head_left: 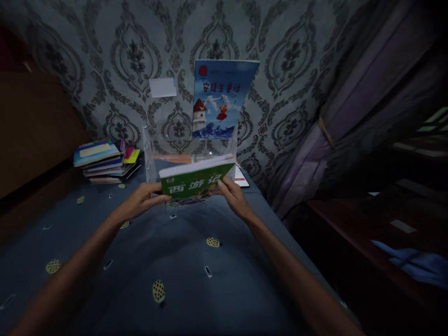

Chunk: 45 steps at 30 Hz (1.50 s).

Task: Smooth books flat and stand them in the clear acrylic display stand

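A green-covered book [196, 183] with white Chinese characters is held level above the bed, its cover tilted towards me. My left hand [145, 200] grips its left edge, thumb on the front and fingers behind. On the opposite edge, my right hand [234, 196] pinches it the same way. Just behind stands a clear plastic rack [147, 151], partly hidden by the book. A blue picture book [220, 105] with red characters and a castle stands upright at the rack's right side. Some orange flat item [171, 159] lies low inside the rack.
To the left, a pile of books [105, 161] lies on the dark blue patterned sheet [185, 261]. A phone [241, 176] rests right of the rack. Patterned wallpaper bears a white card [163, 87]. A tied purple curtain [315, 135] hangs at right, near a blue cloth [416, 263].
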Tool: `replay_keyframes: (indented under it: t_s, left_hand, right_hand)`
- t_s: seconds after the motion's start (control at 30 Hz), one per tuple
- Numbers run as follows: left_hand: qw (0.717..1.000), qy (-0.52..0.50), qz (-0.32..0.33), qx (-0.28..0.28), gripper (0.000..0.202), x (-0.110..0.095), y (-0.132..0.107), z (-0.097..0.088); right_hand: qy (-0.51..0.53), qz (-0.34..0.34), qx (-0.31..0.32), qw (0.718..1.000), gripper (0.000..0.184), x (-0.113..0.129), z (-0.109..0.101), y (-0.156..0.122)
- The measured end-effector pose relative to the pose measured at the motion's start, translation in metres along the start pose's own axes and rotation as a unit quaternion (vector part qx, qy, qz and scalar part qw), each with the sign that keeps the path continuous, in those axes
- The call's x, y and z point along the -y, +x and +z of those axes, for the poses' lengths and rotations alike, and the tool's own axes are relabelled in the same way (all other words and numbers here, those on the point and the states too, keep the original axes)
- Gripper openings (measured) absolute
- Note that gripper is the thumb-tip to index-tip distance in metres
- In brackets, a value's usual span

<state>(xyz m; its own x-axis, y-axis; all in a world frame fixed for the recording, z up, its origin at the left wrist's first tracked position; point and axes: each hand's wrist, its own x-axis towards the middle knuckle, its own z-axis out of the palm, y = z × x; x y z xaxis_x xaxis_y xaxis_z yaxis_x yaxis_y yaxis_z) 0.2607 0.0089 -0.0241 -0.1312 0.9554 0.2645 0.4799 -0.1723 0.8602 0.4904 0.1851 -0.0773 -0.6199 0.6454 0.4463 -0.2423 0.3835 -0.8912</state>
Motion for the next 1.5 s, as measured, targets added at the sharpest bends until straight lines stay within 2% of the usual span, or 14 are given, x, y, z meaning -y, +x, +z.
replay_keyframes:
  t_s: [0.1, 0.2, 0.3, 0.43, 0.6, 0.7, 0.87, 1.0, 1.13, 1.33, 1.5]
  left_hand:
    - [0.999, 0.033, 0.004, 0.026, 0.024, 0.012, -0.014, 0.008]
    - [0.990, 0.106, 0.065, 0.061, 0.033, 0.023, -0.028, 0.014]
    - [0.969, 0.181, 0.132, 0.099, 0.038, 0.032, -0.041, 0.017]
    - [0.939, 0.264, 0.171, 0.142, 0.042, 0.043, -0.058, 0.027]
    - [0.897, 0.348, 0.186, 0.198, 0.049, 0.062, -0.078, 0.043]
    - [0.891, 0.365, 0.176, 0.204, 0.053, 0.068, -0.084, 0.047]
    - [0.892, 0.364, 0.137, 0.232, 0.052, 0.062, -0.086, 0.040]
    - [0.909, 0.366, 0.099, 0.171, 0.044, 0.070, -0.080, 0.035]
    - [0.922, 0.361, 0.075, 0.120, 0.044, 0.087, -0.062, 0.039]
    - [0.905, 0.386, 0.087, 0.157, 0.044, 0.096, -0.016, 0.062]
    - [0.897, 0.380, 0.137, 0.178, 0.043, 0.093, 0.023, 0.089]
  right_hand:
    - [0.014, 0.033, -0.007, 0.999, 0.040, -0.014, 0.000, -0.021]
    - [-0.005, 0.037, -0.004, 0.999, 0.040, -0.022, -0.004, -0.040]
    - [-0.012, 0.028, 0.019, 0.999, 0.040, -0.025, -0.009, -0.055]
    - [0.024, 0.046, 0.055, 0.997, 0.036, -0.030, -0.010, -0.072]
    - [0.018, 0.116, 0.062, 0.991, 0.037, -0.036, -0.002, -0.089]
    - [-0.036, 0.091, 0.077, 0.992, 0.037, -0.040, 0.004, -0.094]
    - [-0.109, 0.072, 0.050, 0.990, 0.035, -0.048, 0.013, -0.100]
    - [-0.124, 0.091, 0.031, 0.988, 0.032, -0.050, 0.014, -0.099]
    - [-0.092, 0.114, 0.027, 0.989, 0.030, -0.050, 0.012, -0.096]
    - [-0.047, 0.140, 0.014, 0.989, 0.031, -0.049, 0.011, -0.094]
    - [-0.039, 0.139, 0.031, 0.989, 0.034, -0.048, 0.010, -0.092]
